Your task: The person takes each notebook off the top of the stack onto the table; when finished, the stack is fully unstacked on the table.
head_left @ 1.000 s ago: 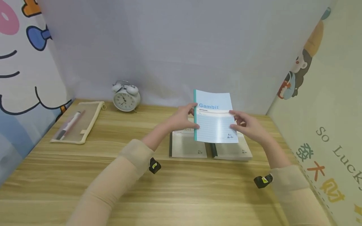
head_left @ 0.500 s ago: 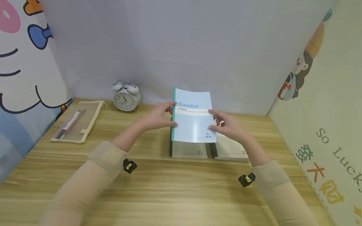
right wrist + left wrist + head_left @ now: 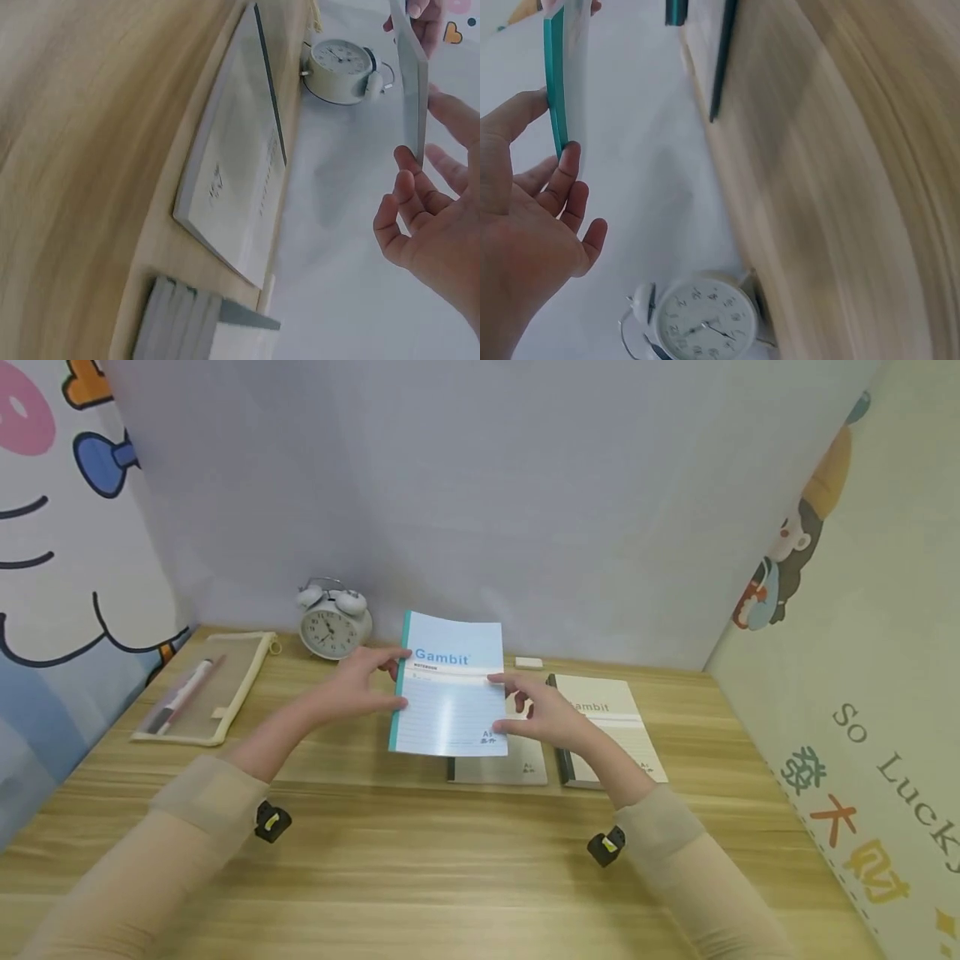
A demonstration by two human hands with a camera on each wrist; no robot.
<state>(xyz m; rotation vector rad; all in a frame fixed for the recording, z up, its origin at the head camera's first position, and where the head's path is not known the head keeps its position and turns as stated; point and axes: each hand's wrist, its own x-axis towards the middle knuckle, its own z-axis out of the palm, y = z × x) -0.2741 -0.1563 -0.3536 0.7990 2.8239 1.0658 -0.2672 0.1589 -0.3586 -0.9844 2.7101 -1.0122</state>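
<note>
A light blue Gambit notebook (image 3: 450,710) with a teal spine is held up, its cover facing the head camera. My left hand (image 3: 348,689) pinches its spine edge between thumb and fingers. At the opposite edge my right hand (image 3: 551,714) grips it the same way. Both wrist views show the notebook raised well above the table, the teal spine (image 3: 557,75) between the left thumb and fingers. Below lies a pale notebook with a dark spine (image 3: 498,770), partly hidden in the head view. To its right sits a stack of similar notebooks (image 3: 615,743).
A white twin-bell alarm clock (image 3: 330,622) stands at the back, close to my left hand. Farther left lies a mesh zip pouch (image 3: 243,677) with pens inside. A small white block (image 3: 528,663) is near the back wall. Printed curtains flank the wooden table (image 3: 420,860).
Both hands have carried the blue notebook leftward, from over the stack to left of the pale notebook. The right stack and the small white block have come into sight.
</note>
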